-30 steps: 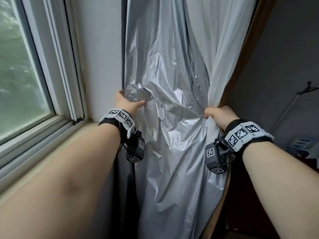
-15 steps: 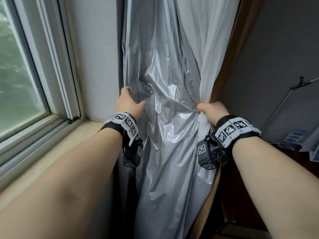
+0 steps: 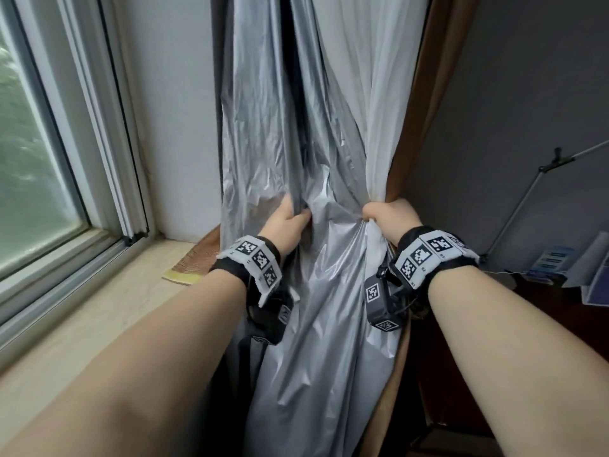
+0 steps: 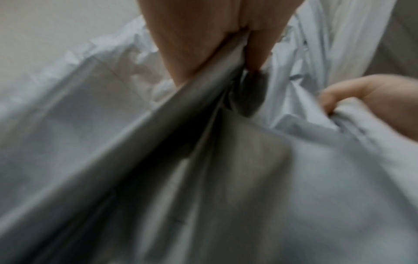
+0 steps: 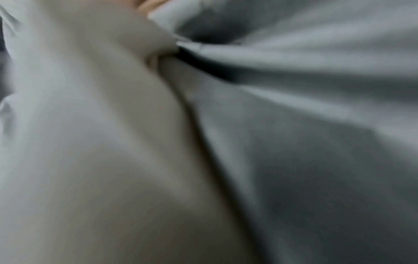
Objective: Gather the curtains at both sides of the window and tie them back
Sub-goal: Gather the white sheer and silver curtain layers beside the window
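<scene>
The left hand (image 3: 286, 222) grips a dark fold of the silver curtain (image 3: 263, 133), thumb on the near side and fingers tucked behind; the left wrist view shows that fold pinched between thumb and fingers (image 4: 199, 44). A second ago this hand held the curtain's left edge close to the wall; it now sits further toward the middle of the cloth, with a loose flap of silver fabric hanging to its left. The right hand (image 3: 390, 216) is clenched round the bunched right side of the curtain, where the silver fabric meets the white lining (image 3: 369, 77), much as it was before. In the right wrist view only blurred cloth (image 5: 203, 142) fills the frame, with a sliver of skin at the top edge, so the grip cannot be read there. The two hands are nearer each other than a second ago, and the stretch of curtain between them is gathered into deeper creases. The curtain hangs at the right side of the window (image 3: 36, 153), against the white wall, and drops below both wrists. A brown outer layer (image 3: 425, 94) runs down behind the right hand. On the window sill (image 3: 99, 311) a brown patterned strip with a yellow end (image 3: 189, 267) now shows beside the curtain's lower left edge; it was hidden earlier. At far right stand a thin metal rod (image 3: 524, 206) and some blue and white items (image 3: 557, 262).
</scene>
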